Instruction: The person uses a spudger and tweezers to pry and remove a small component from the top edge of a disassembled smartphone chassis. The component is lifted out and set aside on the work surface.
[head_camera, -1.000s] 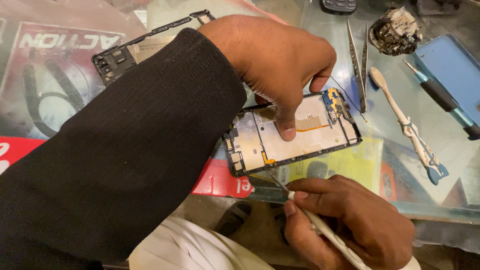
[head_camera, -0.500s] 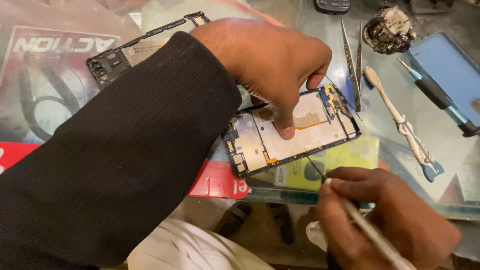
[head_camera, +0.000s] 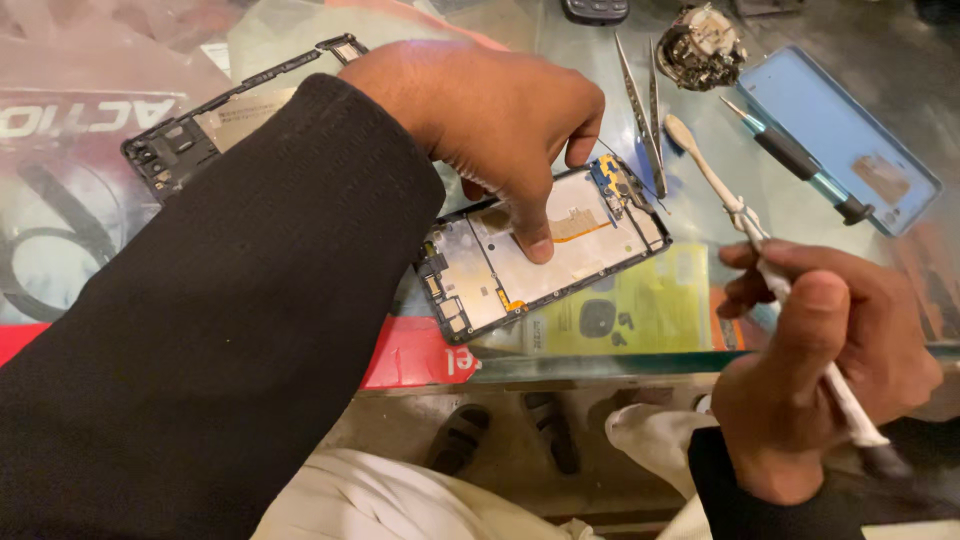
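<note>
The desk (head_camera: 600, 70) is glossy glass with reflections. The opened phone chassis (head_camera: 545, 250) shows matt pale metal shielding inside a black plastic frame. The tweezers (head_camera: 640, 100) are bright polished metal. The white tool (head_camera: 810, 340) looks like smooth plastic. The sleeve (head_camera: 230, 330) is matt black knitted cloth. The blue back cover (head_camera: 840, 130) is smooth and satiny.

Glass table (head_camera: 560, 60) carries an opened phone frame (head_camera: 545, 255), a second black frame (head_camera: 200, 130), tweezers (head_camera: 640, 100) and a white toothbrush (head_camera: 705, 165). Blue phone panel (head_camera: 835, 135) with screwdriver (head_camera: 800, 160) lies far right.
</note>
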